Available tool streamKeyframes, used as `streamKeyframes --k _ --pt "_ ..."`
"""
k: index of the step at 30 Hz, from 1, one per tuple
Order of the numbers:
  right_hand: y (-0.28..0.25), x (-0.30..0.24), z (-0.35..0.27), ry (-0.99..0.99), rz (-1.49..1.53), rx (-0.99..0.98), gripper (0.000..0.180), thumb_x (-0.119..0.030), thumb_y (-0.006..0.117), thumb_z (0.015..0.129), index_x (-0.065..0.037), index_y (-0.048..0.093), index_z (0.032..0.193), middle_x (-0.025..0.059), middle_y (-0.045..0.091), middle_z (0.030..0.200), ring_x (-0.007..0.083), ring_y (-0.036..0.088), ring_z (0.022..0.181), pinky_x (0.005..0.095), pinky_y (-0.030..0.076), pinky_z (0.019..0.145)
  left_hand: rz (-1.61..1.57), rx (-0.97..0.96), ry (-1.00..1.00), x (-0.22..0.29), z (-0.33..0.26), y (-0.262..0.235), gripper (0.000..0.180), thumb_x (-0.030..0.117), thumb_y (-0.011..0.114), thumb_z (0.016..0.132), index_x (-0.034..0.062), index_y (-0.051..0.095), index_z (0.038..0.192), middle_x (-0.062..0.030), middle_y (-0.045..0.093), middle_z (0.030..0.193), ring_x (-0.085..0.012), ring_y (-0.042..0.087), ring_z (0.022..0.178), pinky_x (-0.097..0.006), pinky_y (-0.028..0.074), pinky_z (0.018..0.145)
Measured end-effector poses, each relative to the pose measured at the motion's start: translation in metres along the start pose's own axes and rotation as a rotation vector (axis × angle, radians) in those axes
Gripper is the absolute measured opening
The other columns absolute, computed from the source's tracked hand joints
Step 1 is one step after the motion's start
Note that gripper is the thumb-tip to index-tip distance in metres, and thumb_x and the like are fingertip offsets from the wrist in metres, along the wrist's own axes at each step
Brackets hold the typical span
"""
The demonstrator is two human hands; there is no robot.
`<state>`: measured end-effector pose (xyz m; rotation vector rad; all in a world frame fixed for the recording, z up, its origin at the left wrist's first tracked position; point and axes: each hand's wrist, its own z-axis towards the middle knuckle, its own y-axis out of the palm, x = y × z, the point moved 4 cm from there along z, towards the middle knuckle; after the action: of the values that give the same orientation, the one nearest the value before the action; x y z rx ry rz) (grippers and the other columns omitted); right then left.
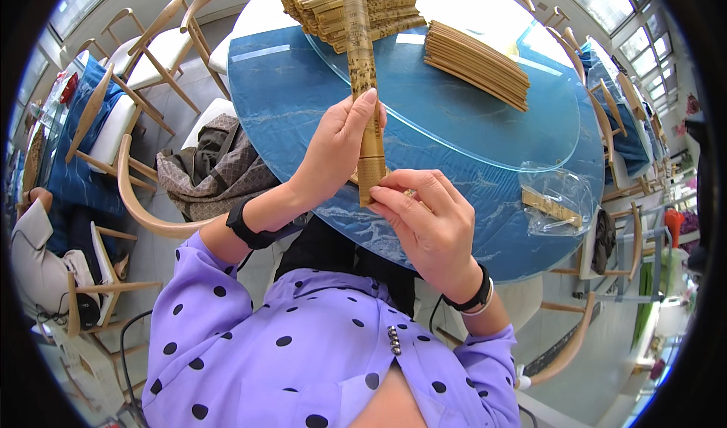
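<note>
A long, narrow, gold-brown strip-shaped piece (362, 57) with dark mottled print stands nearly upright in front of me, above the near part of the table. My left hand (341, 140) is closed round its middle, thumb lying along the front. At its lower end, the fingertips of my right hand (428, 220) pinch the bottom edge. Whether it is a flat sleeve or a folded fan I cannot tell. Behind it lies a pile of similar mottled gold-brown pieces (310, 11). Right of that pile, several plain tan slats (477, 64) are stacked side by side.
The round table (265, 87) has a blue marbled cover and a glass turntable (545, 136). A clear plastic bag (556, 201) with a gold-brown piece inside lies at the right edge. A patterned bag (212, 170) rests on a chair at left. Wooden chairs (129, 182) surround the table.
</note>
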<state>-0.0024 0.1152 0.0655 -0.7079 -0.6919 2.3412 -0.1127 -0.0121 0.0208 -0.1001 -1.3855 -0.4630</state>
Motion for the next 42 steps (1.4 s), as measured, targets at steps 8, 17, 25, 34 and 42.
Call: streamKeyframes --k 8,17,25,34,42 --pt "0.0 -0.005 0.001 -0.129 -0.196 -0.06 0.029 -0.013 0.079 0.079 -0.002 0.072 0.104 0.009 0.066 0.101 0.0237 0.071 0.087 0.032 0.055 0.065 -0.12 0.037 -0.107 0.001 -0.004 0.003 0.038 0.037 0.044 0.113 0.0076 0.055 0.091 0.0014 0.053 0.079 -0.0058 0.048 0.07 -0.022 0.042 0.066" --pt "-0.005 -0.006 -0.002 -0.191 -0.222 -0.163 0.026 -0.009 0.073 0.081 0.001 0.071 0.105 0.0086 0.065 0.1 0.0203 0.07 0.086 0.0308 0.052 0.063 -0.07 0.05 -0.106 -0.016 -0.01 0.012 0.036 0.036 0.04 0.114 0.0086 0.051 0.093 -0.0001 0.052 0.076 -0.0085 0.045 0.069 -0.025 0.041 0.066" --pt "-0.008 -0.013 -0.001 -0.201 -0.205 -0.202 0.028 -0.01 0.077 0.08 -0.001 0.071 0.105 0.0086 0.067 0.097 0.0216 0.071 0.08 0.0299 0.054 0.063 -0.147 0.03 -0.192 -0.017 -0.014 0.015 0.039 0.036 0.04 0.114 0.0075 0.053 0.091 -0.0007 0.052 0.077 -0.0086 0.047 0.069 -0.026 0.043 0.067" --pt "-0.004 -0.019 0.0 -0.297 -0.253 -0.255 0.037 -0.011 0.072 0.083 0.002 0.07 0.117 0.008 0.064 0.107 0.0152 0.066 0.08 0.0279 0.05 0.061 -0.149 0.057 -0.202 -0.012 -0.027 0.007 0.035 0.035 0.042 0.113 0.008 0.051 0.092 0.0009 0.048 0.075 -0.0075 0.044 0.068 -0.023 0.04 0.064" --pt "-0.004 -0.025 -0.007 -0.287 -0.262 -0.244 0.031 -0.01 0.071 0.086 0.003 0.07 0.114 0.0057 0.064 0.1 0.0124 0.064 0.077 0.0266 0.049 0.058 -0.171 -0.006 -0.268 -0.015 -0.036 0.009 0.034 0.035 0.04 0.114 0.01 0.051 0.092 0.0022 0.049 0.077 -0.0069 0.041 0.066 -0.024 0.038 0.062"
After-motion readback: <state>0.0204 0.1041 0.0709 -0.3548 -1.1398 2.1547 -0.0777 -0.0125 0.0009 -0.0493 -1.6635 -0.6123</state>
